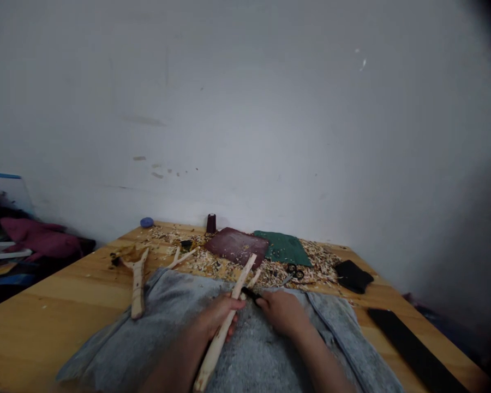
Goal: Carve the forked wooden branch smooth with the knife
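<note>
White wall rose behind the wooden table, meeting its far edge. Over the grey cloth at the table's near side, the left hand grasped a peeled forked stick around its shaft, below the fork. Its long axis slanted from the near edge, where the butt lay lower left, toward the far edge and slightly right; both prongs pointed away from the person, the shorter on the right. The right hand was clenched around a black-handled tool, its tip at the stick near the fork; whether it touched could not be told.

Beyond the prongs, wood shavings littered the table toward the far edge, around a maroon sheet and a green sheet. Scissors lay just past the right hand. A thread spool stood by the far edge, with a blue lid at the far left corner. Two more forked sticks, one thick and one thin, lay left of the hands.

Boards showed broadly between the left edge and the cloth; toward the right edge, a black pouch-like piece and a long black strip narrowed the room.
</note>
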Demonstrator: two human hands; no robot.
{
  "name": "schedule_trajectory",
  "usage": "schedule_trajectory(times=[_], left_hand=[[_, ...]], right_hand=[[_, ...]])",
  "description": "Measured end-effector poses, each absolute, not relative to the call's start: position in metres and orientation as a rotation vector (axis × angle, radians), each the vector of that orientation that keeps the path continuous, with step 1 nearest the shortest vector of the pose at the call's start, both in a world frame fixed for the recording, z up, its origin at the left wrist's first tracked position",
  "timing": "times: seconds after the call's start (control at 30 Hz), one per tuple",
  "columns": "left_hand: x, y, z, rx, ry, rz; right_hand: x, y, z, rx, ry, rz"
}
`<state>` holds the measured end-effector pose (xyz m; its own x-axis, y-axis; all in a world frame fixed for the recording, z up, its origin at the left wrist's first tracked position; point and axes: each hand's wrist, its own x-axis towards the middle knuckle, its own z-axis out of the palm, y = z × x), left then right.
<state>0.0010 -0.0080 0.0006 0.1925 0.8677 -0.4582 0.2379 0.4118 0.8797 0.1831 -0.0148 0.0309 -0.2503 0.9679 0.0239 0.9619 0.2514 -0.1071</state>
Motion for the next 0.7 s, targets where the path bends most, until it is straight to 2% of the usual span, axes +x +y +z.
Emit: schedule_trajectory(times=[0.7], left_hand=[[0.008, -0.018, 0.002, 1.167, 1.365, 0.614]], right_hand=[[0.183, -0.009, 0.023, -2.121, -2.319, 0.303]])
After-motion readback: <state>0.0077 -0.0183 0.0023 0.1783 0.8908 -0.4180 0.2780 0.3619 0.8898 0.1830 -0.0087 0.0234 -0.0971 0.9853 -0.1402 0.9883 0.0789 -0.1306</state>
